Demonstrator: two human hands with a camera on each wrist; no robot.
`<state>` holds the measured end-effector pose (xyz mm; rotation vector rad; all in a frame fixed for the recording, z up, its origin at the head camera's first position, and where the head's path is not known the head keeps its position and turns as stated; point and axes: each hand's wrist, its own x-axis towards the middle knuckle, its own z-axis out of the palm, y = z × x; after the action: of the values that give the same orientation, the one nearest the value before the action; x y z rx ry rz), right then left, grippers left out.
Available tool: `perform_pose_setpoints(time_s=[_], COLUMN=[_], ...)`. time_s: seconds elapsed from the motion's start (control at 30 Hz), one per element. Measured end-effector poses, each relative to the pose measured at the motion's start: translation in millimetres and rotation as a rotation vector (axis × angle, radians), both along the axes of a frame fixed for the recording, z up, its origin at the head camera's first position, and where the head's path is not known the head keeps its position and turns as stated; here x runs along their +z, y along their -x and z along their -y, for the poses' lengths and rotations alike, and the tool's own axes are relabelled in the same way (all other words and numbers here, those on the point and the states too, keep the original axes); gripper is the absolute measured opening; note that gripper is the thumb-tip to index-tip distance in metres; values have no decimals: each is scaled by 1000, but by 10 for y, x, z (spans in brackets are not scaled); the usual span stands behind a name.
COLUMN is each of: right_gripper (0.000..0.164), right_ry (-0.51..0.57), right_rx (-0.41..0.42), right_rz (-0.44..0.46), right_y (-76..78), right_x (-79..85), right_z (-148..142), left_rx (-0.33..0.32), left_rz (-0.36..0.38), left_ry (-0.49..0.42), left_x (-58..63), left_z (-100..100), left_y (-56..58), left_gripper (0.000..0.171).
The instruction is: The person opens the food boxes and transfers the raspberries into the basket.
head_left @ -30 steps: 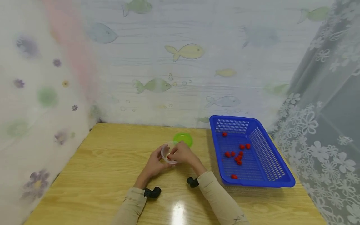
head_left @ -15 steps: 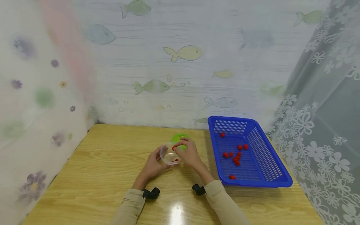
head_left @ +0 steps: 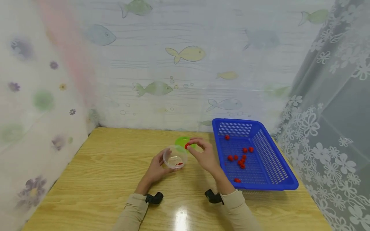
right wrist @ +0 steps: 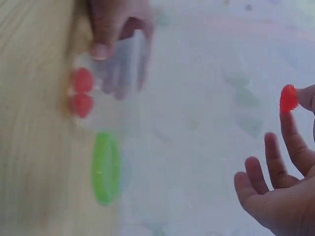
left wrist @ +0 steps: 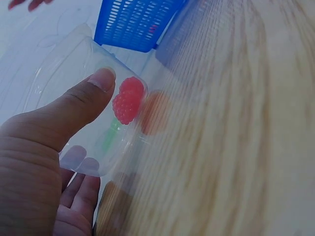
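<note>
My left hand (head_left: 157, 169) holds a clear plastic tub (head_left: 168, 157) tilted, its mouth toward the head camera. In the left wrist view the thumb lies along the tub's side, other fingers round the far side. Two red raspberries (left wrist: 129, 101) lie together inside, against the wall near the table. My right hand (head_left: 206, 157) pinches another raspberry (right wrist: 288, 98) between thumb and index finger, its other fingers spread. It is up to the right of the tub's rim. A round green lid (head_left: 182, 141) lies on the table behind the tub, partly covered by it in the head view.
A blue perforated basket (head_left: 216, 141) stands on the right of the wooden table (head_left: 110, 160), with several raspberries (head_left: 242, 162) scattered on its floor. Fish-printed cloth (head_left: 150, 106) hangs behind the table. Each wrist wears a black camera mount (head_left: 154, 198).
My right hand has come up out of the tub with a raspberry pinched in it and moved right, past the rim. The left hand stays on the tub. The head view has shifted slightly.
</note>
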<state>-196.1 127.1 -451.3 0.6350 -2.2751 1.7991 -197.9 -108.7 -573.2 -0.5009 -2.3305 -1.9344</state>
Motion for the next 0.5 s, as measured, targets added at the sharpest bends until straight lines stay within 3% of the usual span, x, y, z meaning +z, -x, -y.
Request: perform_pose_setpoints(time_s=[0.3,0.5], right_gripper=[12,15], right_ry=[-129,-292], right_rx=[112,105], right_rz=[31,76], right_y=[-56,73], right_x=[505,656], right_z=[-585,-1074], left_rx=[39,3], left_rz=[1,-9], left_ry=[19,20], left_x=[34,273], left_z=[-31,-69], left_y=[-11,-143], left_gripper=[94,91])
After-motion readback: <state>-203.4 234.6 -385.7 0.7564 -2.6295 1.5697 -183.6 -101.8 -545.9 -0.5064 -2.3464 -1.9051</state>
